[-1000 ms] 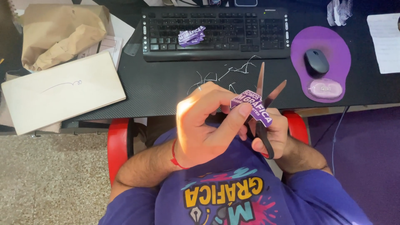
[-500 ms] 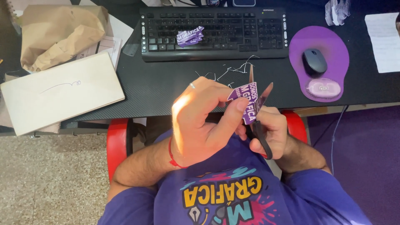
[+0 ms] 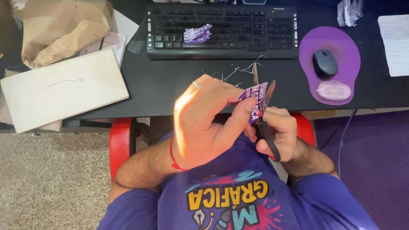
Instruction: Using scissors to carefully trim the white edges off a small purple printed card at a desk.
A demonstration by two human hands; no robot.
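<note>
A: Start at the left. What is hard to read there?

B: The crumpled brown paper bag (image 3: pixel 59 32) runs off the top edge, and it covers part of the papers under it. The flat cream box (image 3: pixel 64 89) hangs over the edge of the table (image 3: pixel 162 91), its far left corner cut off by the frame.

A: And the left hand?

B: The left hand (image 3: pixel 204 123) is held above the lap, back toward the camera, wrist bent inward, a red thread at the wrist and a ring on one finger. Its thumb and fingertips pinch the purple sticker (image 3: pixel 255 100) from the left. The curled fingers hide the sticker's near edge.

A: Where is that sticker exactly?

B: In the air just in front of the table edge, between the two hands, standing roughly upright. The scissors (image 3: pixel 265 123) have their blades parted around it, one blade behind it and one to its right.

A: The right hand?

B: The right hand (image 3: pixel 277 132) is closed around the black scissor handles, knuckles up. The handles are mostly buried in the grip, so I cannot tell which fingers go through the loops.

A: Farther right?

B: More purple stickers (image 3: pixel 197 34) lie on the keyboard (image 3: pixel 221 30), thin white paper trimmings (image 3: pixel 238 70) in front of it. A mouse (image 3: pixel 325 63) sits on the purple pad (image 3: pixel 330 64). A white sheet (image 3: pixel 394 42) is cut off at the right edge.
</note>
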